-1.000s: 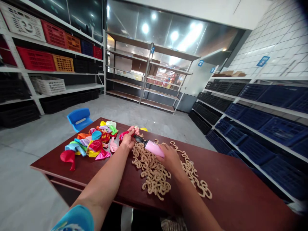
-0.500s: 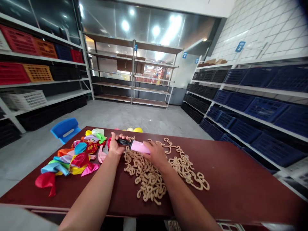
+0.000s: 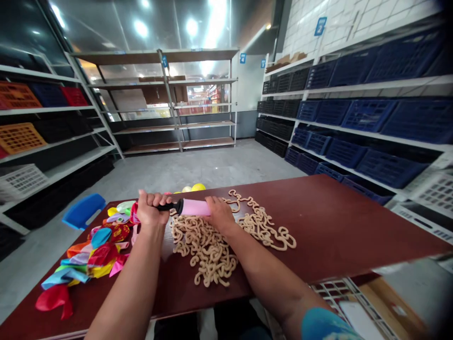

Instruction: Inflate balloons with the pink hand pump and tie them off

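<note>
Head view: the left hand (image 3: pixel 154 210) is closed around the black end of a pink hand pump (image 3: pixel 193 208), the right hand (image 3: pixel 220 214) around its pink end, above curly tan strands (image 3: pixel 208 241) on the table (image 3: pixel 318 222). The work seems partway: round balloons (image 3: pixel 198 187), apparently filled, show beyond the far edge; many limp balloons (image 3: pixel 102 255) remain. Whether one is on the pump, I cannot tell.

The left hand (image 3: pixel 153 208) is gripping the black handle (image 3: pixel 164 207) and the right hand (image 3: pixel 220 213) the pink barrel (image 3: pixel 197 208) of, probably, a pump (image 3: pixel 187 207); tan coils (image 3: pixel 200 237) and balloons (image 3: pixel 103 255) are lying on the surface (image 3: pixel 318 222).
</note>
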Demonstrator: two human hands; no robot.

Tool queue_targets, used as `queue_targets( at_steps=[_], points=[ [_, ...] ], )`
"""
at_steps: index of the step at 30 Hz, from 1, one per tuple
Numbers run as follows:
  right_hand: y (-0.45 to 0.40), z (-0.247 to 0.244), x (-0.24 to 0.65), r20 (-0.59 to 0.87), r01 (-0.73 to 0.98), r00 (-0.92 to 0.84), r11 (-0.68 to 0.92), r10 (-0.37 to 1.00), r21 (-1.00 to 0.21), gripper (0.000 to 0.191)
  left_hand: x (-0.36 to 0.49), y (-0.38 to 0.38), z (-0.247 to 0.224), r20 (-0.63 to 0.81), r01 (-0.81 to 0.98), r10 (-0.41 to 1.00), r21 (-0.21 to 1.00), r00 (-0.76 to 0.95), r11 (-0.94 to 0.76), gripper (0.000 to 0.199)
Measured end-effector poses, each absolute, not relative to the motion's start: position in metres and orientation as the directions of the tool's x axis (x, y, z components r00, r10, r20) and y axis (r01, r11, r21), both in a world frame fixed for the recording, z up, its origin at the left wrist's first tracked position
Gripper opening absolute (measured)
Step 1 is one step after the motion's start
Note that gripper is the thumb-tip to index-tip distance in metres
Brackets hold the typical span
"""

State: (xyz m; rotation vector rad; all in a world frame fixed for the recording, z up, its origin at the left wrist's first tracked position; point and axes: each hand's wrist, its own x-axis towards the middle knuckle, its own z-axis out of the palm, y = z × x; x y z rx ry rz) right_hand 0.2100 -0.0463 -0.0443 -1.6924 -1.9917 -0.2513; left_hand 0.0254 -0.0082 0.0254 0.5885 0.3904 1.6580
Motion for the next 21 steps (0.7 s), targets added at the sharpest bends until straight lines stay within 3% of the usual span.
queue_targets(
  at_steps=[4,12,21],
  points=[
    [-0.048,-0.040,0.215,0.480,0.964,-0.042,0.162,0.876,-0.211,0.037,0.021,-0.004,0.060,0.176,-0.717,0.975,0.662,-0.135,-0.219,0.051],
    [-0.049,-0.040,0.210,0.497,0.944,-0.062,0.213,0.866,-0.254,0.035,-0.026,0.009,0.109,0.109,-0.636,0.965,0.733,-0.238,-0.240,0.042],
    [-0.048,-0.055,0.204,0.480,0.931,-0.025,0.195,0.877,-0.308,0.039,0.021,0.002,0.084,0.125,-0.610,0.970,0.758,-0.209,-0.229,0.045]
  ],
)
